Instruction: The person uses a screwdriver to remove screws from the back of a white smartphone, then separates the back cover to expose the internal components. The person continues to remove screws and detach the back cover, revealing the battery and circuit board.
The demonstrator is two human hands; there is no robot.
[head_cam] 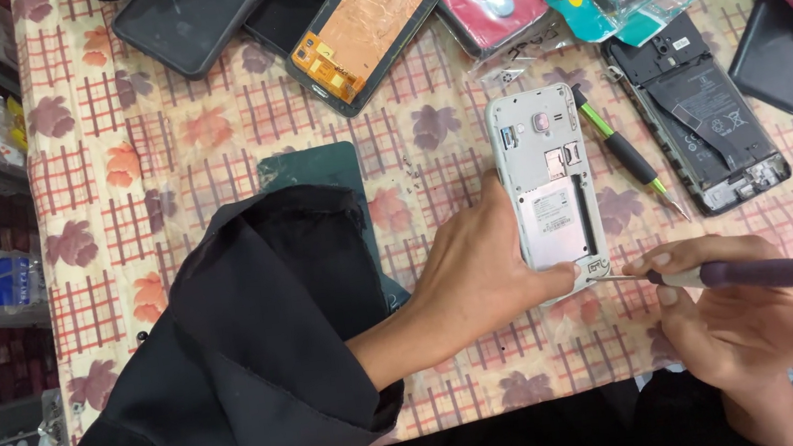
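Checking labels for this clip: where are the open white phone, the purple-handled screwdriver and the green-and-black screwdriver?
white phone (551, 202): head view, on its open back, mid-body.
purple-handled screwdriver (756, 273): head view, on the purple grip.
green-and-black screwdriver (625, 149): head view, on the black grip, lying on the table.

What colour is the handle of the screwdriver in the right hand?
Purple handle with a white end, clearest in the head view.

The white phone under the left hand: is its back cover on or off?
Off. The white phone lies face down with its inner frame, card slots and battery bay bare; the left hand steadies it.
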